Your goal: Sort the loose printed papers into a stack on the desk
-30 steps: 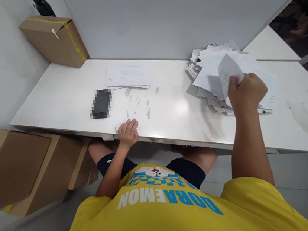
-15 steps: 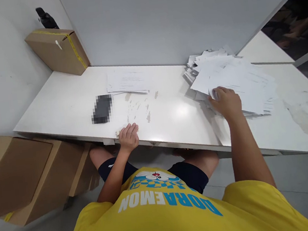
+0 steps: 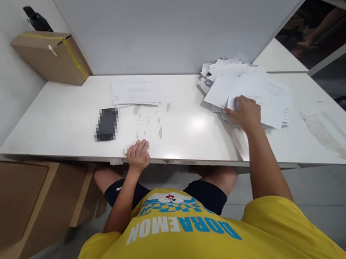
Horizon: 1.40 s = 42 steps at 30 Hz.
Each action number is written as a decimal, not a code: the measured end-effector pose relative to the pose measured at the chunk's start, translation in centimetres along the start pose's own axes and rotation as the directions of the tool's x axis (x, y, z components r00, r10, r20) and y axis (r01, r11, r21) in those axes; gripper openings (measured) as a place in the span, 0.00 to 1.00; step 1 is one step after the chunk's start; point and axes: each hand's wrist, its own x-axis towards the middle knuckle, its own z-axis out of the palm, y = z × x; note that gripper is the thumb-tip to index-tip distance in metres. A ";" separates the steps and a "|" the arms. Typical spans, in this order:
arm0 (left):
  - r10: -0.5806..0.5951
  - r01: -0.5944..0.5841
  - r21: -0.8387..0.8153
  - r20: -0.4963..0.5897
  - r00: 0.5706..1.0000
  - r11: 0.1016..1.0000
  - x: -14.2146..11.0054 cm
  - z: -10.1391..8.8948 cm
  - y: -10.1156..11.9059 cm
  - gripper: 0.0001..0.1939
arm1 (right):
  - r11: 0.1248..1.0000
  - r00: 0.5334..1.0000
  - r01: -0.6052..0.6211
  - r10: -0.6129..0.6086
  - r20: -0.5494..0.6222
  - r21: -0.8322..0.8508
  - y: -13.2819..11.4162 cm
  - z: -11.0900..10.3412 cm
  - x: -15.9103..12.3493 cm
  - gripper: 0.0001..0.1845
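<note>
My right hand (image 3: 246, 112) is at the front of a messy heap of printed paper sheets (image 3: 241, 70) on the right of the table. Its thumb and fingers are closed on the edge of a top sheet of paper (image 3: 252, 90), which curls up a little by the fingertips. My left hand (image 3: 138, 154) lies over the table's front edge, its fingers stretched out flat. Under and beside these fingers shows a small pale object (image 3: 127, 150), mostly covered, whose kind I cannot make out.
On the white table (image 3: 187, 140) lie a neat stack of printed sheets (image 3: 135, 91) and a dark pixelated object (image 3: 107, 124). A cardboard box (image 3: 50, 58) leans in the back left corner, a black item (image 3: 38, 21) behind it. More cardboard boxes (image 3: 21, 202) stand lower left. Another person's arm (image 3: 321, 29) shows beyond the partition.
The view has shifted slightly, so everything sits further left. A top sheet under my right hand has turned a little, parting from the sheet beside it. My left hand stays at the table edge.
</note>
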 end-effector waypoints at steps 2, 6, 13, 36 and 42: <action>0.013 -0.013 0.008 -0.007 1.000 1.000 0.0 -0.1 0.1 0.20 | 0.999 0.999 0.026 -0.025 0.020 -0.020 -0.1 -0.2 -0.2 0.34; -0.016 0.015 0.017 0.042 0.999 1.000 0.1 -0.2 0.2 0.20 | 0.998 0.997 0.027 -0.022 0.071 -0.064 -0.6 -1.0 -0.4 0.30; 0.086 -0.083 0.048 -0.054 0.995 0.995 1.1 -1.0 0.8 0.21 | 0.991 0.997 -0.073 0.072 -0.010 -0.109 -0.8 -1.8 0.5 0.20; -0.060 0.829 -0.532 0.834 0.548 0.174 -4.1 -3.1 8.4 0.41 | 0.723 0.853 0.511 -0.493 -0.171 0.466 -12.0 -0.5 -22.5 0.21; -0.013 0.846 -0.253 0.960 0.280 -0.469 -0.3 -3.0 10.7 0.41 | 0.721 0.826 0.545 -0.549 -0.126 0.428 -12.7 -1.6 -21.4 0.20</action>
